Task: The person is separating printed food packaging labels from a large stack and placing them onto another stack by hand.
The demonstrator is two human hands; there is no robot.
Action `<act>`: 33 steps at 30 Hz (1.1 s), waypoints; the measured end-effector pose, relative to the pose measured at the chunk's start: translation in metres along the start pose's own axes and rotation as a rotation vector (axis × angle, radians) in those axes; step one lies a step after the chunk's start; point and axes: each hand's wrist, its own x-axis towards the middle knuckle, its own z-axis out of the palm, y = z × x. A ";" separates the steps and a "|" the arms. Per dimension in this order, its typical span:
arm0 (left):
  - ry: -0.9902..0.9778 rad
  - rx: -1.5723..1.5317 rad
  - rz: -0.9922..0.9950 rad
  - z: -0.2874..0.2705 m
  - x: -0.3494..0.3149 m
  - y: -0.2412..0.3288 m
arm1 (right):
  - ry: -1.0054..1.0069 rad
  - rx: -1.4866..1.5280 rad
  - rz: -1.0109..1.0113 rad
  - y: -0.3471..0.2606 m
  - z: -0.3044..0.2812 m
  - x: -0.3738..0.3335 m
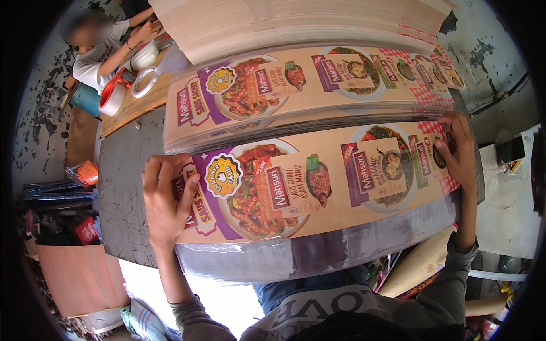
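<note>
A long printed food-advert panel, beige and purple with pictures of dishes, lies crosswise in front of me on a stack with a glossy clear front side. My left hand grips its left end, thumb on the printed face and the other fingers along the far edge. At the opposite end my right hand holds the right edge, with its thumb on the print and fingers curled at the far corner. Just beyond lies a second stack of similar printed panels, close along the far edge of the first.
Behind the panels rises a tall pile of plain cardboard sheets. On a wooden table at far left sit a red tape dispenser and a white tape roll. A person works there. The grey worktop shows at left.
</note>
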 end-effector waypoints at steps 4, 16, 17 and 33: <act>0.001 0.003 0.015 0.000 0.001 -0.001 | 0.001 -0.004 0.005 -0.001 0.000 0.000; -0.009 -0.054 -0.034 0.002 0.002 -0.001 | 0.024 -0.014 -0.001 0.002 0.002 -0.001; -0.011 -0.057 -0.045 0.002 0.002 -0.001 | 0.027 -0.011 0.006 0.002 0.002 -0.001; 0.032 0.044 0.077 0.002 0.006 -0.001 | 0.047 0.025 0.027 0.003 0.003 -0.001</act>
